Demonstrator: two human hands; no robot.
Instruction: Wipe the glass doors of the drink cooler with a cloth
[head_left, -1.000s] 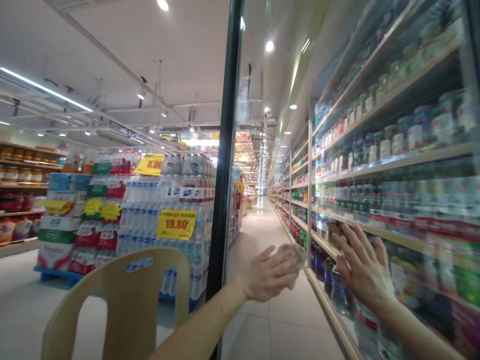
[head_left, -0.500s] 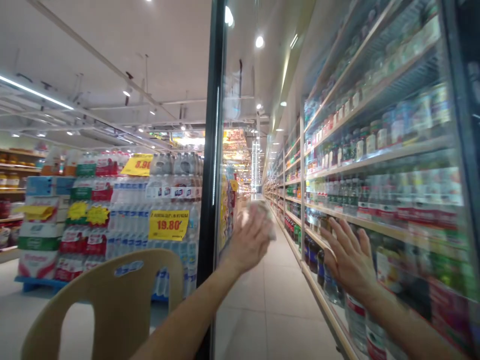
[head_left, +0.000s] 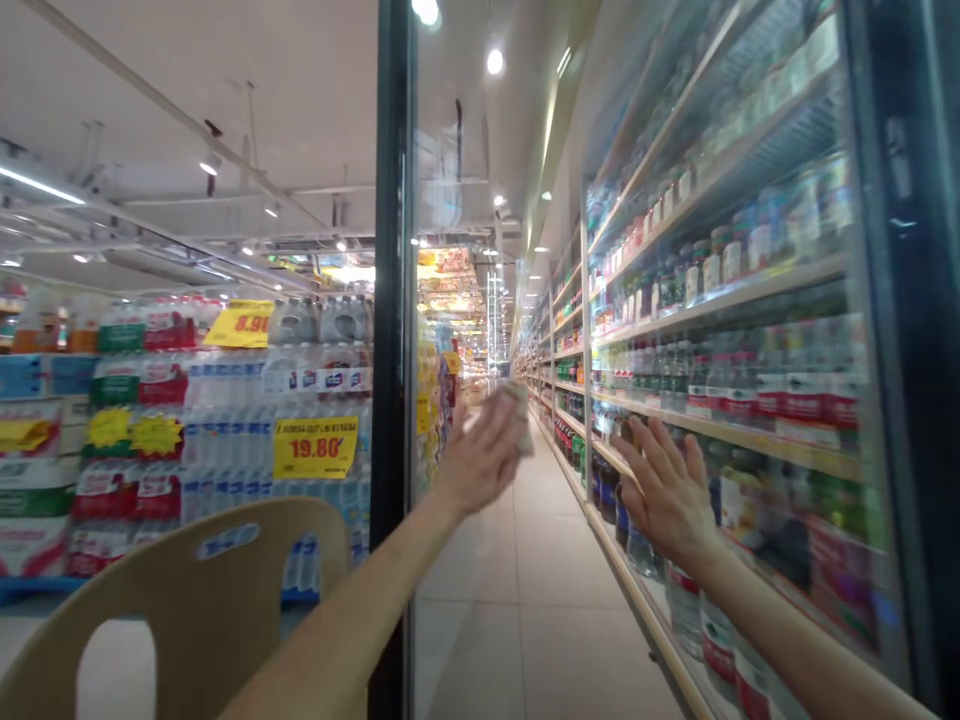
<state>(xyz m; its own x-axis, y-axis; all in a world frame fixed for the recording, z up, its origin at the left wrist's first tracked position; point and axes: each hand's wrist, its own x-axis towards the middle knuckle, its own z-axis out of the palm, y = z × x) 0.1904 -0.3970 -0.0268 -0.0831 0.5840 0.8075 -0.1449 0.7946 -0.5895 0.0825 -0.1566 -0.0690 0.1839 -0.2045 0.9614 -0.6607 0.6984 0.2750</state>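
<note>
My left hand reaches forward with a pale cloth under its fingers, at the pane of a glass door. The fingers and the cloth are blurred by motion. On the right, my right hand is raised with its palm away from me and its fingers spread, holding nothing. It is at or close to the glass; whether it touches cannot be told. The door's dark frame stands upright left of my left hand.
A beige plastic chair stands at the lower left. Behind it are stacked water bottles with a yellow price sign. Shelves of bottled drinks line the right side. A tiled aisle floor shows through the glass.
The view has turned slightly right, so the door frame, chair and shelves sit further left. My left hand stays on the cloth; my right hand keeps its spread pose.
</note>
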